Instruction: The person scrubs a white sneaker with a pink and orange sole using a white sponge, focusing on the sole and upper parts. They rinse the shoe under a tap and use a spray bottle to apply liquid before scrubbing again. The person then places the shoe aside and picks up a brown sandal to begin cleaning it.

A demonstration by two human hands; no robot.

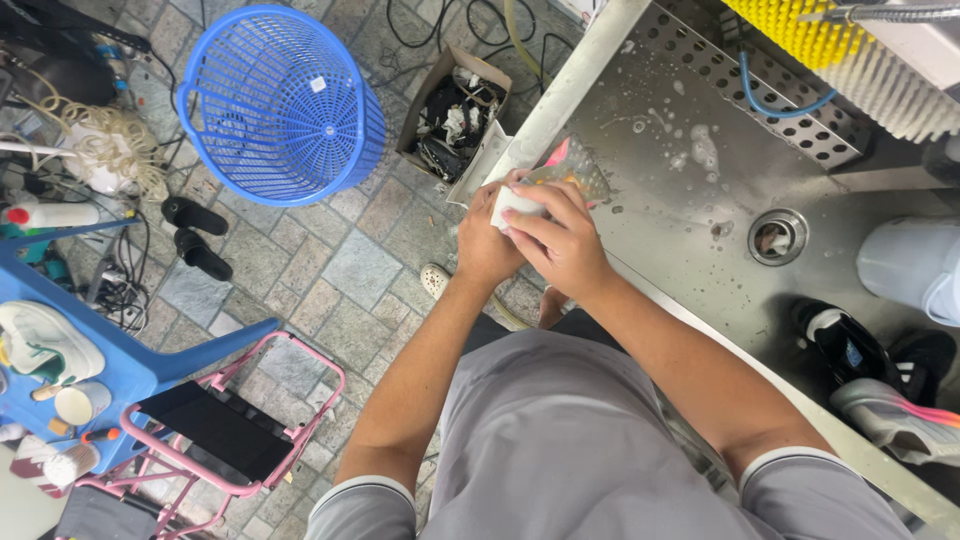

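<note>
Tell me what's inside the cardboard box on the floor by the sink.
The cardboard box holds a tangle of dark cables and small white bits. Whatever lies under that pile, and the box's bottom, is covered.

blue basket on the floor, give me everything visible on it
The blue basket is a round plastic laundry-style basket with open lattice walls and base, a thick rolled rim and a moulded handle on its left side. A small white tag shows inside. It appears empty, its mouth facing the camera, and sits on the stone-paved floor, left of a cardboard box of clutter. Neither hand touches it.
</note>
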